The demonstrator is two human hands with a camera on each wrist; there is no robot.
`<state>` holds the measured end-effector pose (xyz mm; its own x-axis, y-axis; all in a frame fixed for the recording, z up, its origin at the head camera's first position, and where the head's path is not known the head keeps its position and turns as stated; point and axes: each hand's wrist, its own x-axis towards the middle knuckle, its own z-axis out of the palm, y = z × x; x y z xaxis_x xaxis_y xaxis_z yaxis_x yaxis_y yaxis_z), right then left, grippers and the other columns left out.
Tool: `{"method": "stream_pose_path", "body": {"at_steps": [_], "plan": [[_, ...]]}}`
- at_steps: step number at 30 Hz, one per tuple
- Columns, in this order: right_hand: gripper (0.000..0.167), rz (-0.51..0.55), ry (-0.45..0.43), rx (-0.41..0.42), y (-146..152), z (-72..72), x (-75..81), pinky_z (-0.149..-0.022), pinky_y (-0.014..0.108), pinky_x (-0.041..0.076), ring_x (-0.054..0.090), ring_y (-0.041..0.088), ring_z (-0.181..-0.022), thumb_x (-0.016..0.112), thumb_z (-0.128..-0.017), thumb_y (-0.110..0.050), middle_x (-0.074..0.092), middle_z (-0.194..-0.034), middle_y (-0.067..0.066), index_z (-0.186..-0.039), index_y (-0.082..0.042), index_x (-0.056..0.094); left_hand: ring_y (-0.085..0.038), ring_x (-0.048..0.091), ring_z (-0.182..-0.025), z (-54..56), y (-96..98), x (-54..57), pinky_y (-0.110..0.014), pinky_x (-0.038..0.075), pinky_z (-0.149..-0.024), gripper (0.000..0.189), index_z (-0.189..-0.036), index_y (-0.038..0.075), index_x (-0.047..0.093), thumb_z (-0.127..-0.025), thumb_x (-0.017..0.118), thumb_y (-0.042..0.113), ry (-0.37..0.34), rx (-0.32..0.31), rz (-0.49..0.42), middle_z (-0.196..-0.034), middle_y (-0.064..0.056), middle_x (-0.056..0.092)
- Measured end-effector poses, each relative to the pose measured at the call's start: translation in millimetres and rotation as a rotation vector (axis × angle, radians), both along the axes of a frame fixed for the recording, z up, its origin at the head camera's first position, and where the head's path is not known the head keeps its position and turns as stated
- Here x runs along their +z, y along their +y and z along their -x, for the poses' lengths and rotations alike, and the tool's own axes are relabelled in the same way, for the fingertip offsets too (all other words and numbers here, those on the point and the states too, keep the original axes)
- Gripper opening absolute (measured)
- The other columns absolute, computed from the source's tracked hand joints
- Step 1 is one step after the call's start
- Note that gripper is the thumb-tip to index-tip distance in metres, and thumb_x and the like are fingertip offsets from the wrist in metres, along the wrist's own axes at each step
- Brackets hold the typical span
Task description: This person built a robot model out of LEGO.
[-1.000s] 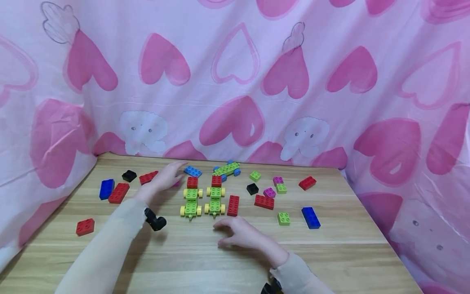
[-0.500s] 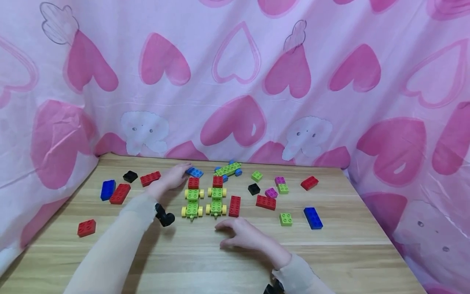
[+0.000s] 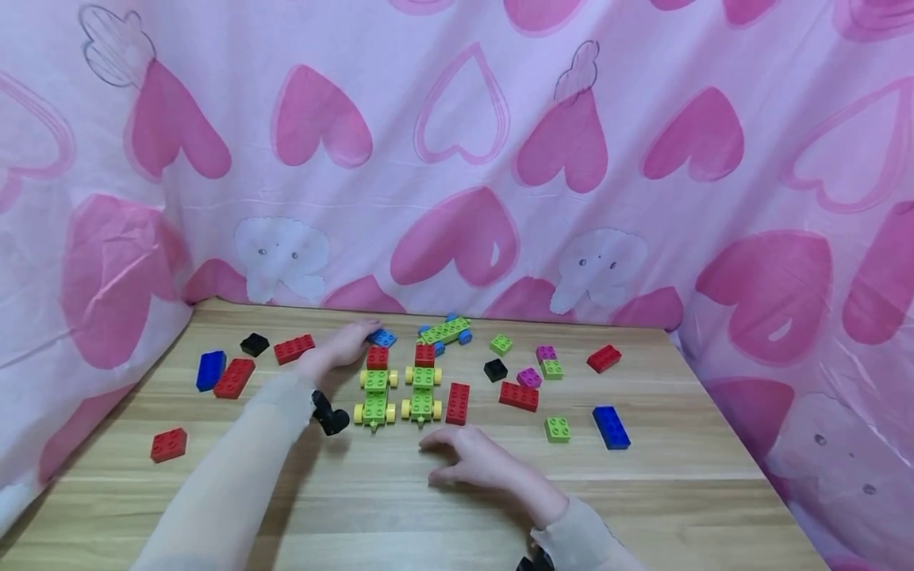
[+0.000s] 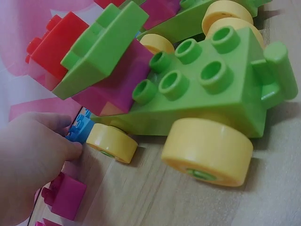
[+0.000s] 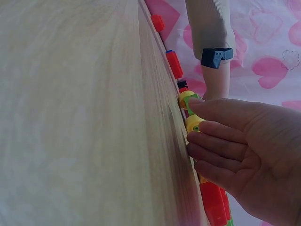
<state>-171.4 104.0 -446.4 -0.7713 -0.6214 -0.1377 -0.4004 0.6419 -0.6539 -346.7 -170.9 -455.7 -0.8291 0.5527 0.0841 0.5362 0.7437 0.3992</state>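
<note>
At the back of the table my left hand (image 3: 344,344) pinches a blue toy building brick (image 3: 383,339) by its left end. The left wrist view shows that brick (image 4: 81,128) between thumb and fingers, behind a lime-green toy car with yellow wheels (image 4: 197,94). This car (image 3: 374,402) and a second one like it (image 3: 423,400) stand side by side, each topped with a red brick at its far end. My right hand (image 3: 474,457) holds nothing, fingers loosely bent, just in front of a red brick (image 3: 458,403).
A green car base with blue wheels (image 3: 444,331) stands behind the second car. Red, black, green, magenta and dark blue bricks (image 3: 611,428) lie scattered on both sides. A magenta brick (image 4: 69,197) is close to my left hand. A pink heart-patterned curtain (image 3: 457,238) hangs behind the table.
My left hand has moved right and forward to the blue brick and taken hold of its end. The right hand has stayed in place.
</note>
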Motion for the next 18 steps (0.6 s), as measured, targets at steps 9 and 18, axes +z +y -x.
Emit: {"method": "stream_pose_path", "body": {"at_steps": [9,18], "plan": [[0.046,0.007,-0.018,-0.004,2.2,0.4,-0.6,-0.105,0.030,0.046,0.059,0.010,-0.119,0.078,-0.081,-0.024,0.067,-0.125,-0.004,-0.124,-0.014,0.066,-0.047,0.040,-0.135,-2.0,3.2,0.7,-0.056,0.034,-0.113,0.046,-0.141,-0.006,0.045,-0.095,0.043,-0.006,-0.039,0.056,-0.007,-0.145,-0.030,0.043],[0.047,0.010,-0.043,-0.011,1.6,1.6,-0.4,-0.105,0.030,0.046,0.059,0.009,-0.119,0.079,-0.081,-0.024,0.067,-0.125,-0.004,-0.125,-0.015,0.065,-0.043,0.054,-0.124,-1.0,0.7,-1.1,-0.054,0.044,-0.105,0.038,-0.131,-0.006,0.056,-0.093,0.050,-0.007,-0.006,0.100,-0.046,-0.132,-0.027,0.058]]}}
